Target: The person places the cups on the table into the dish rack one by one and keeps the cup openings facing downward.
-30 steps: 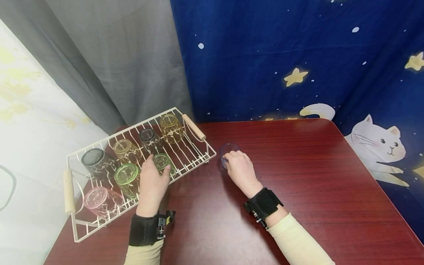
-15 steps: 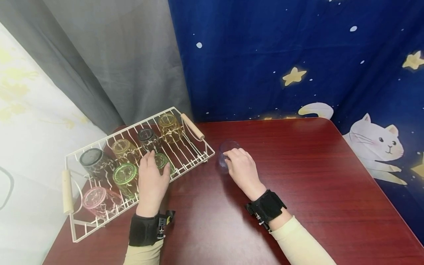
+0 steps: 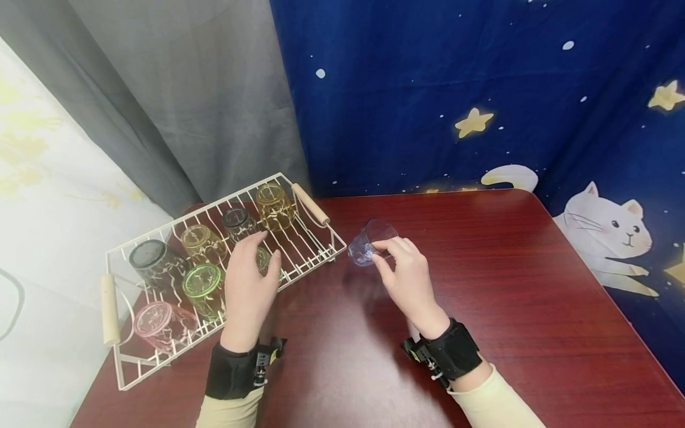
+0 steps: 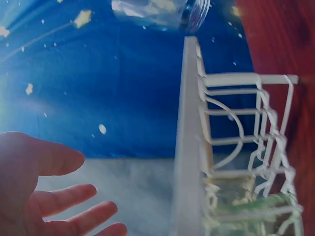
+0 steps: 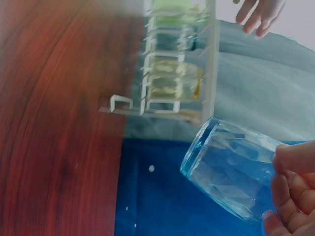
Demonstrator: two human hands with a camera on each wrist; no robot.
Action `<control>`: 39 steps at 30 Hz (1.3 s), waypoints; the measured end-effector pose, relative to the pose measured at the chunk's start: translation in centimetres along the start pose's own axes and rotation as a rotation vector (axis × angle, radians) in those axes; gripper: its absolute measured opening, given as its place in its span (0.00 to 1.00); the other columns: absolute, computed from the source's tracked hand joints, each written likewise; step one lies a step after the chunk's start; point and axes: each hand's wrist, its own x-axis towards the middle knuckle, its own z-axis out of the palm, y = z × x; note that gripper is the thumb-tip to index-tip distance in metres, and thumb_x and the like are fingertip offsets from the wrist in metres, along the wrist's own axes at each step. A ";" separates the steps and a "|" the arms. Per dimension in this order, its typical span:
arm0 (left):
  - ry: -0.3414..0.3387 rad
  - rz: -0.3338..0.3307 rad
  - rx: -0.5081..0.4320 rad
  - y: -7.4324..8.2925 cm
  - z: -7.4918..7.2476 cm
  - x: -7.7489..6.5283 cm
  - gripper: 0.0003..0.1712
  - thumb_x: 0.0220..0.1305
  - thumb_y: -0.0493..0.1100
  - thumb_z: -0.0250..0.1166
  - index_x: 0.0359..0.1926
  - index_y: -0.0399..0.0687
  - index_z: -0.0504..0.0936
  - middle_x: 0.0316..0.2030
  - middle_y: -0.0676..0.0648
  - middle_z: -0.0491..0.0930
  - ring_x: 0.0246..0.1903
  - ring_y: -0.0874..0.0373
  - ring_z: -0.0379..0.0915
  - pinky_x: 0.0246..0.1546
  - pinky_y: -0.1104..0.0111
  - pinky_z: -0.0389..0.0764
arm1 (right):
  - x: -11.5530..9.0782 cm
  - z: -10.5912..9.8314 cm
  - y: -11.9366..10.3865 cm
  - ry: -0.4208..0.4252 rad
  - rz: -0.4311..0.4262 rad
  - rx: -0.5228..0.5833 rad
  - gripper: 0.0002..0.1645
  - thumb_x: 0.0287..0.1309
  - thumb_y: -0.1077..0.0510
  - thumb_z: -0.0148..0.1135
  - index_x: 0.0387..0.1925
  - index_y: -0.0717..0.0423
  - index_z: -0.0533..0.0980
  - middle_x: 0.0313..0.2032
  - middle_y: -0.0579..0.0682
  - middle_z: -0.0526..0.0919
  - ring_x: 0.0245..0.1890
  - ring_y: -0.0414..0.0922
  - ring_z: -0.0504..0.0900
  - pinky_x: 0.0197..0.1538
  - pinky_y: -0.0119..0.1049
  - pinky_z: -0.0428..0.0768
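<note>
A clear bluish drinking glass (image 3: 361, 247) is tilted above the table, right of the rack. My right hand (image 3: 411, 279) pinches it near the rim between thumb and fingers; the right wrist view shows the thick base of the glass (image 5: 231, 169) pointing toward the rack. Over the near side of the white wire rack (image 4: 187, 137) hovers my left hand (image 3: 247, 291), its fingers extended and apart from the thumb, holding nothing. Just beyond it is a small green glass (image 3: 262, 259), partly hidden by that hand.
Upside-down glasses stand in the rack: amber (image 3: 275, 208), dark grey (image 3: 155, 261), green (image 3: 203, 285) and pink (image 3: 160, 324) among them. The rack has wooden handles (image 3: 311, 204) at both ends. A red-brown table (image 3: 481, 267) extends to the right; curtains (image 3: 401, 95) hang behind.
My right hand has lifted the bluish glass off the table and tipped it, its base now toward the rack. My left hand has shifted slightly up and right, its fingers partly over the green glass.
</note>
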 end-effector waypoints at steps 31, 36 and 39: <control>-0.395 0.027 -0.525 5.1 5.2 -3.2 0.32 0.71 0.48 0.56 0.71 0.45 0.59 0.56 0.40 0.80 0.57 0.50 0.78 0.59 0.57 0.79 | -3.5 -0.9 -3.4 0.094 0.582 0.961 0.13 0.55 0.71 0.64 0.36 0.50 0.78 0.35 0.40 0.81 0.38 0.36 0.80 0.45 0.24 0.81; -0.384 0.007 -0.580 5.2 5.5 -3.4 0.31 0.70 0.47 0.57 0.70 0.46 0.61 0.56 0.39 0.79 0.56 0.50 0.79 0.58 0.60 0.80 | -3.8 -0.8 -3.3 0.089 0.586 0.967 0.13 0.54 0.71 0.65 0.35 0.50 0.77 0.34 0.40 0.81 0.38 0.36 0.80 0.44 0.24 0.81; -0.383 -0.004 -0.596 5.2 5.5 -3.4 0.31 0.70 0.47 0.57 0.70 0.46 0.61 0.57 0.39 0.79 0.56 0.50 0.79 0.58 0.61 0.80 | -3.8 -0.7 -3.2 0.087 0.584 0.972 0.13 0.54 0.70 0.66 0.35 0.49 0.77 0.34 0.40 0.82 0.38 0.36 0.80 0.44 0.24 0.81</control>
